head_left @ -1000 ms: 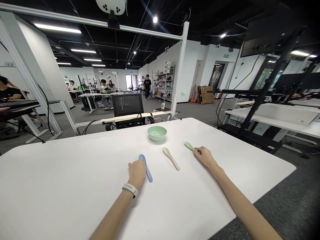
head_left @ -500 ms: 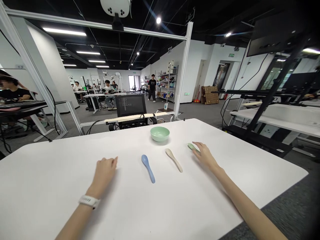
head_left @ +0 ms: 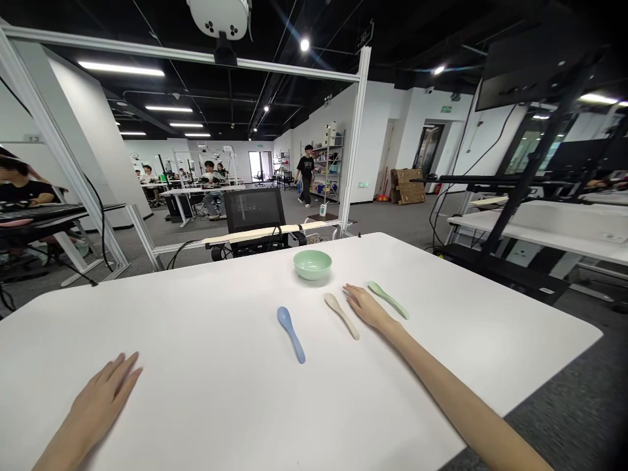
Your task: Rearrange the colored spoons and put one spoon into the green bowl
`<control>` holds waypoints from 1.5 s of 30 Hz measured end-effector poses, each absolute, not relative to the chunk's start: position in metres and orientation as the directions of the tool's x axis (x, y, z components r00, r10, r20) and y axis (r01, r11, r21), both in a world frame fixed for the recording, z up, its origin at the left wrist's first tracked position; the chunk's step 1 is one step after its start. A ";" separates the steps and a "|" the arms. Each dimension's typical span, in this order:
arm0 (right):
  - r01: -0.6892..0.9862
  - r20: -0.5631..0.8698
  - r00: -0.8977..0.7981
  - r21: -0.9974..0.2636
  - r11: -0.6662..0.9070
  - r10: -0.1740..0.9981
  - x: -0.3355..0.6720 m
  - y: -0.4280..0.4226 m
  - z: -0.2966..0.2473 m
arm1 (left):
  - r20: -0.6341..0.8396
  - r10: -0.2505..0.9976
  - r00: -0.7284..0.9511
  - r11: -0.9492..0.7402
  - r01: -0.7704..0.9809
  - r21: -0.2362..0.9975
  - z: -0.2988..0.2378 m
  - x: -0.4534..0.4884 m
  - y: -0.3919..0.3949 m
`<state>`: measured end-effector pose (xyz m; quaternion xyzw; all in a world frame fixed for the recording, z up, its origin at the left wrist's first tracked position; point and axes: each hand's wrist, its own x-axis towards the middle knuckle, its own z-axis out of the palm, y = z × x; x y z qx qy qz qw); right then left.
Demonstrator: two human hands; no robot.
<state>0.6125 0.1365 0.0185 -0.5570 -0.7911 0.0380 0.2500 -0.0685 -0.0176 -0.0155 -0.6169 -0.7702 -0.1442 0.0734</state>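
Note:
Between the cream spoon [head_left: 342, 316] and the light green spoon [head_left: 388, 300] is my right hand [head_left: 367, 307], fingers stretched out and holding nothing. Its fingertips come close to the cream spoon's bowl; whether they touch the table I cannot tell. My left hand [head_left: 102, 399] is open with fingers apart at the table's left, well away from the spoons. A blue spoon [head_left: 291, 334] lies left of the cream one. Behind the spoons stands a green bowl [head_left: 313, 265], upright.
The white table [head_left: 206, 392] has rounded far corners. Past its far edge are a metal frame [head_left: 362, 131] and a black mesh chair [head_left: 255, 209]. A person [head_left: 305, 175] walks in the background, and others sit at desks. A monitor stand [head_left: 530, 157] rises on the right.
My right hand has moved left off the green spoon, which now shows whole. My left hand has drawn back toward the lower left, its fingers spreading. The spoons and bowl stay in place.

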 end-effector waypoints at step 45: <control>0.816 0.253 -0.075 -0.541 0.205 0.965 0.586 0.091 0.050 | 0.252 0.927 -0.278 0.235 0.954 0.188 -0.017 -0.059 -0.022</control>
